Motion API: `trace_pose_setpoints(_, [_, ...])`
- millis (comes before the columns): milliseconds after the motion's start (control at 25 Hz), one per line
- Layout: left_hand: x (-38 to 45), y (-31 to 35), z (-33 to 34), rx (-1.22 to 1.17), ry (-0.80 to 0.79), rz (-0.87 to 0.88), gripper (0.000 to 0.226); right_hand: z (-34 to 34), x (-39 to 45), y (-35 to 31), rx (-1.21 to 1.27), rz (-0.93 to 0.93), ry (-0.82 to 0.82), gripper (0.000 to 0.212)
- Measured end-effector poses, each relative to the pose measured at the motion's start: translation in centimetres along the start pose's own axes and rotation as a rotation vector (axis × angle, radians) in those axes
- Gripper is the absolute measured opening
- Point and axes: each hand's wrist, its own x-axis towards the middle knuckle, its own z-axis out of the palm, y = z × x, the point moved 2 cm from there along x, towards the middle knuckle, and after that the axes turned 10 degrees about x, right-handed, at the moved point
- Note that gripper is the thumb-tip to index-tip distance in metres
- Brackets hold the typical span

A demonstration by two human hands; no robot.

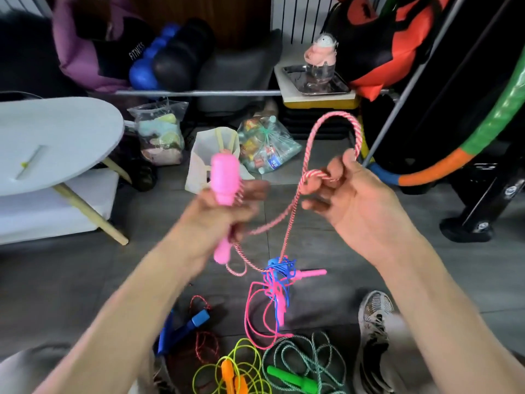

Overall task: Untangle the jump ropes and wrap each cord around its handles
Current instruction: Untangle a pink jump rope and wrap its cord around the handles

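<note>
Early days, I'd say. The left hand [224, 211] is wrapped round a pink handle [225, 177] and the right hand [355, 200] pinches a loop of the pink-and-white cord [289, 223] — both held up over the floor, apart. That cord runs down into a blue-and-pink tangle [277, 275] hanging below, so nothing's freed there yet. On the floor the green rope [301, 365], yellow rope [244, 362] and blue-handled rope [184, 327] all lie loose, unwrapped. The left hand is motion-blurred (can't tell how many wraps, if any), and the bottom edge cuts off some ropes.
</note>
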Motion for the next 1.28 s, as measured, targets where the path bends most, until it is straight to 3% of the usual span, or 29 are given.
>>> trace_pose_setpoints(160, [-0.8,-2.0,4.7,0.266,-0.188,-0.023,0.015,1.9,-0.2,0.1,0.324,-0.014,-0.252,0.038])
trace_pose_setpoints(240, [-0.5,-2.1,4.9,0.152,-0.129,0.021,0.017,1.6,-0.1,-0.8,0.321,-0.089,-0.195,0.031])
trace_pose_setpoints(320, [-0.2,-1.3,4.3,-0.099,-0.075,0.060,0.015,-0.4,0.4,-1.0,0.044,-0.062,0.048,0.025])
trace_pose_setpoints(400, [-0.3,-0.1,3.7,-0.399,-0.097,0.111,0.020,-2.3,0.5,1.1,-0.484,0.073,0.203,0.043])
trace_pose_setpoints(520, [-0.5,2.0,2.4,-0.738,-0.150,0.158,0.026,-3.0,-0.4,5.7,-0.907,0.282,0.003,0.028])
trace_pose_setpoints(640, [-0.3,2.5,1.7,-0.821,-0.132,0.174,0.024,-3.9,-0.6,6.9,-1.319,0.257,-0.137,0.002])
trace_pose_setpoints(680, [-0.1,2.4,1.6,-0.815,-0.117,0.162,0.021,-4.0,-0.5,6.6,-1.342,0.227,-0.115,0.011])
trace_pose_setpoints(760, [0.4,2.2,1.4,-0.798,-0.079,0.136,0.018,-3.6,-0.4,5.8,-1.245,0.139,-0.040,0.027])
trace_pose_setpoints(920, [1.1,2.1,0.0,-0.713,-0.013,0.138,0.019,-2.6,-0.2,4.2,-0.992,-0.044,0.138,0.026])
trace_pose_setpoints(1000, [1.0,1.8,0.1,-0.539,-0.029,0.106,0.029,-1.7,-0.1,3.7,-0.597,-0.043,0.211,0.022])
trace_pose_setpoints(1080, [0.3,1.1,1.6,-0.213,-0.067,0.048,0.034,-1.0,0.0,3.5,-0.154,0.026,0.266,0.021])
trace_pose_setpoints(1120, [-0.1,0.9,2.6,-0.037,-0.095,0.038,0.032,-0.9,0.1,3.4,-0.054,0.049,0.278,0.020])
trace_pose_setpoints(1280, [-0.7,1.1,3.7,0.291,-0.152,0.090,0.032,-0.6,0.0,2.8,-0.104,0.077,0.203,0.022])
